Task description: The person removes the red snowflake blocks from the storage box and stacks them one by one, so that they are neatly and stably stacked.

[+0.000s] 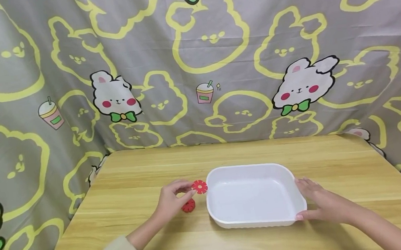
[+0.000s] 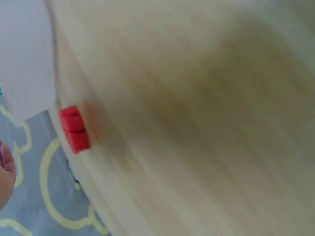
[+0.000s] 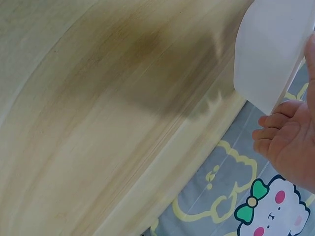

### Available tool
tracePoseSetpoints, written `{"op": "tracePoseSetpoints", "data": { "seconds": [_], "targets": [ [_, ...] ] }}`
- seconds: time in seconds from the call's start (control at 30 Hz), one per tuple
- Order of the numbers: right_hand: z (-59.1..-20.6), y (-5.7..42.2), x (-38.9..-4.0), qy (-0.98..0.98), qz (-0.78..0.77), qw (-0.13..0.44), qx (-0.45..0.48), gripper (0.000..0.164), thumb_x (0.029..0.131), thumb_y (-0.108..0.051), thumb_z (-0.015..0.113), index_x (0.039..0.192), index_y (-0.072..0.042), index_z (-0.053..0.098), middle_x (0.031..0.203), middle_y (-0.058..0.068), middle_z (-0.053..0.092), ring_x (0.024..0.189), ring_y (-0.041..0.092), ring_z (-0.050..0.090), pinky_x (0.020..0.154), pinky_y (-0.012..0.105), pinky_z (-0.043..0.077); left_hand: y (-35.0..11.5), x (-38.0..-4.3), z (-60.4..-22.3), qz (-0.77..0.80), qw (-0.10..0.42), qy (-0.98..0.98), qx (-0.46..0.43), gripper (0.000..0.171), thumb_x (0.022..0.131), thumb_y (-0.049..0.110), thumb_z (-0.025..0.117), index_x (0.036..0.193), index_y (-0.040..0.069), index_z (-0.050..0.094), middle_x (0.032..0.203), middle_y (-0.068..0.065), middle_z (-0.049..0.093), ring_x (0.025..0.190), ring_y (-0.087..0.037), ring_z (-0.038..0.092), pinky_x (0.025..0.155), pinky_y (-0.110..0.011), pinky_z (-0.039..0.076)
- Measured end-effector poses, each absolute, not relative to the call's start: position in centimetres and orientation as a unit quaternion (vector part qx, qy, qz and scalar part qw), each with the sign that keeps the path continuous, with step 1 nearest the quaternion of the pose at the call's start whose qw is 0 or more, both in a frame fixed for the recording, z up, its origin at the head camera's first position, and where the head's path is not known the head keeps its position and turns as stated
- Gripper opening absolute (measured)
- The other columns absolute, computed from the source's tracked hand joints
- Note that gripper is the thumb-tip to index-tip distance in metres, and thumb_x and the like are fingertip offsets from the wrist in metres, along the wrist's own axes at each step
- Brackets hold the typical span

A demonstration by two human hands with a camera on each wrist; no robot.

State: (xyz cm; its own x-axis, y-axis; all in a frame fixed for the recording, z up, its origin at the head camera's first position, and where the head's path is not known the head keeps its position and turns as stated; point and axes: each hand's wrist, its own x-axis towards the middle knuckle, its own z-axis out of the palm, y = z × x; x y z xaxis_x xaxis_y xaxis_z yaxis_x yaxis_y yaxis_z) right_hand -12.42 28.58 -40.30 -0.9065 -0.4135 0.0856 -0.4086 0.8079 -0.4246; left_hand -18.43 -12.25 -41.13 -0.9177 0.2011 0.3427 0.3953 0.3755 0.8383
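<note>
Between thumb and fingertips, my left hand (image 1: 174, 198) pinches a red notched disc (image 1: 200, 187), held beside the left end of a white rectangular basin (image 1: 257, 220). Under that hand, a small stack of red notched discs (image 1: 188, 205) sits on the table; the left wrist view shows the red stack (image 2: 74, 129) edge-on. My right hand (image 1: 322, 202) rests against the basin's right end, with the thumb at the near corner and the fingers along the outer wall. In the right wrist view the fingers of the right hand (image 3: 290, 137) lie fairly straight beside the basin wall (image 3: 268, 54).
The wooden table (image 1: 146, 166) reaches back to a grey curtain (image 1: 164, 52) printed with yellow outlines and rabbit faces. The curtain also hangs along the left and right sides. Nothing is visible inside the basin.
</note>
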Motion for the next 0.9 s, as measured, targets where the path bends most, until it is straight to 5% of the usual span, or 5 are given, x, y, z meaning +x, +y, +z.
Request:
{"op": "tracePoseSetpoints", "data": {
  "seconds": [0.47, 0.6, 0.73, 0.8, 0.9],
  "targets": [
    [-40.5, 28.6, -12.3, 0.949, -0.236, 0.013, -0.209, 0.097, 0.071, -0.045, 0.074, 0.134, 0.017, 0.032, 0.14, 0.036, 0.032, 0.126, 0.058, 0.027, 0.104, 0.062, 0.019, -14.6, -17.2, -44.2, -0.519, 0.04, -0.846, -0.113, 0.019, 0.075, 0.005, 0.074, 0.093, 0.0, 0.07, 0.091, -0.01, 0.069, 0.078, -0.011, 0.064, 0.072, -0.016, 0.054],
    [-40.5, 28.6, -12.3, 0.949, -0.234, 0.01, -0.213, 0.097, 0.071, -0.045, 0.073, 0.134, 0.017, 0.032, 0.14, 0.036, 0.031, 0.126, 0.058, 0.027, 0.114, 0.038, 0.004, -15.1, -17.0, -44.6, -0.526, 0.049, -0.843, -0.103, 0.018, 0.075, 0.003, 0.074, 0.092, 0.001, 0.071, 0.089, -0.007, 0.069, 0.077, -0.009, 0.061, 0.072, -0.016, 0.054],
    [-40.6, 28.6, -12.3, 0.948, -0.233, 0.006, -0.217, 0.097, 0.071, -0.045, 0.073, 0.134, 0.017, 0.032, 0.139, 0.037, 0.032, 0.126, 0.058, 0.027, 0.097, 0.004, -0.011, -15.4, -17.0, -44.9, -0.52, 0.056, -0.847, -0.097, 0.017, 0.075, 0.003, 0.074, 0.092, 0.002, 0.071, 0.088, -0.006, 0.069, 0.076, -0.007, 0.061, 0.071, -0.015, 0.054],
    [-40.6, 28.6, -12.3, 0.948, -0.232, 0.005, -0.216, 0.097, 0.071, -0.045, 0.073, 0.134, 0.017, 0.032, 0.14, 0.037, 0.031, 0.126, 0.058, 0.027, 0.099, 0.006, -0.011, -15.5, -17.0, -45.1, -0.512, 0.058, -0.852, -0.092, 0.017, 0.074, 0.002, 0.074, 0.091, 0.002, 0.071, 0.087, -0.006, 0.069, 0.076, -0.006, 0.06, 0.071, -0.014, 0.053],
    [-40.6, 28.6, -12.2, 0.949, -0.233, 0.008, -0.212, 0.098, 0.071, -0.045, 0.073, 0.134, 0.017, 0.032, 0.14, 0.036, 0.031, 0.126, 0.058, 0.026, 0.111, 0.024, -0.005, -15.7, -17.1, -45.4, -0.502, 0.063, -0.858, -0.09, 0.017, 0.074, 0.001, 0.073, 0.09, 0.002, 0.071, 0.086, -0.006, 0.069, 0.075, -0.005, 0.06, 0.07, -0.014, 0.053]
  ]
}}
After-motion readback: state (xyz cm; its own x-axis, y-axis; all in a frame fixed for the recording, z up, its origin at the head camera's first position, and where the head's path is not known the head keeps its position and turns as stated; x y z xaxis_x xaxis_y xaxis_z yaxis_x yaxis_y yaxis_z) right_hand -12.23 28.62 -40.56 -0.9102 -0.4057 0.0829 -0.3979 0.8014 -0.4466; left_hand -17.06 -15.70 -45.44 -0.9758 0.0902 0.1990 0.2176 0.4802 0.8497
